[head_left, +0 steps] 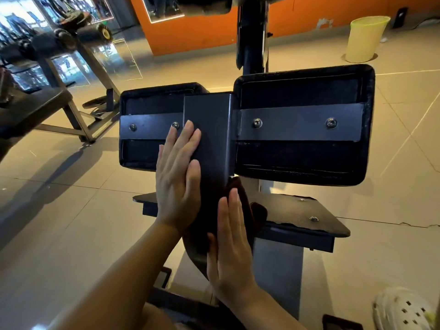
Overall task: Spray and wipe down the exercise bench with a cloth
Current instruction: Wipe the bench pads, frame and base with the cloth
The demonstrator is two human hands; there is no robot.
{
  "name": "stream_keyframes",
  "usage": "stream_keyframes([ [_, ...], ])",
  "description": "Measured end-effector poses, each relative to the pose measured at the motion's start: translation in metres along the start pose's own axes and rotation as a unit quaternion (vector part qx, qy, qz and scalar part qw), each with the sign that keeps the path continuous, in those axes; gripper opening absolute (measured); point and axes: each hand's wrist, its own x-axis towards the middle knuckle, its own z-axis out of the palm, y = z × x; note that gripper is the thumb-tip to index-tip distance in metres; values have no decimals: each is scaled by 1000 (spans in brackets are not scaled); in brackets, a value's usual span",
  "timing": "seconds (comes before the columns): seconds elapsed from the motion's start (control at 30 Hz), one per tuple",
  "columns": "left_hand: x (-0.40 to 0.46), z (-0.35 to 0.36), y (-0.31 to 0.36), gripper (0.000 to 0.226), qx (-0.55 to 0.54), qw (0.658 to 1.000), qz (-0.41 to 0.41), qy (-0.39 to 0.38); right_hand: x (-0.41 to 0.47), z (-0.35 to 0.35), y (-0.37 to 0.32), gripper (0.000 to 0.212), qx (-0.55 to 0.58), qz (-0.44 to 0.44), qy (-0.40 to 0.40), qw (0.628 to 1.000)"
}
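Your right hand [232, 244] is hiding most of the dark cloth [240, 198]. The frame's bottom edge is cutting off your forearms and the white shoe [404, 310]; equipment at top left is blurring out.

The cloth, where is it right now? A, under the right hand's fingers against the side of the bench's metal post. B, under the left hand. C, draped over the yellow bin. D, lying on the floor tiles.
A: the dark cloth sits under the right hand, whose straight fingers press it to the metal post; the left hand lies flat on bare metal.
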Motion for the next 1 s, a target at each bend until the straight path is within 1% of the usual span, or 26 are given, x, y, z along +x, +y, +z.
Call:
stream_keyframes([
  [0.1,2,2,-3,43,30,999,18,5,23,-4,-8,51,45,-6,-2,999],
  [0.17,3,2,-3,44,40,999,28,-2,62,-9,-11,50,77,19,-4,997],
  [0.27,1,2,-1,43,30,999,8,-5,123,-19,-13,56,132,69,-1,989],
  [0.37,-1,3,2,44,34,999,3,3,142,-23,-15,60,135,85,12,987],
  [0.43,-2,5,2,45,40,999,11,5,138,-25,-20,65,153,120,25,981],
  [0.5,-1,5,1,45,37,999,4,5,129,-22,-22,69,151,152,56,975],
  [0.57,-1,4,1,46,29,1000,2,2,114,-15,-23,67,108,168,87,976],
  [0.63,0,5,0,54,31,999,10,-4,95,-8,-23,62,56,156,98,981],
  [0.7,2,4,0,56,37,999,13,-8,75,-2,-22,57,43,126,98,986],
  [0.83,0,3,-2,49,41,999,27,-16,31,10,-23,52,-22,97,101,990],
  [0.93,0,2,-3,52,53,998,36,-29,11,12,-34,54,-31,130,80,988],
  [1.0,0,0,-3,55,78,993,66,-52,0,9,-40,58,-35,158,70,984],
])
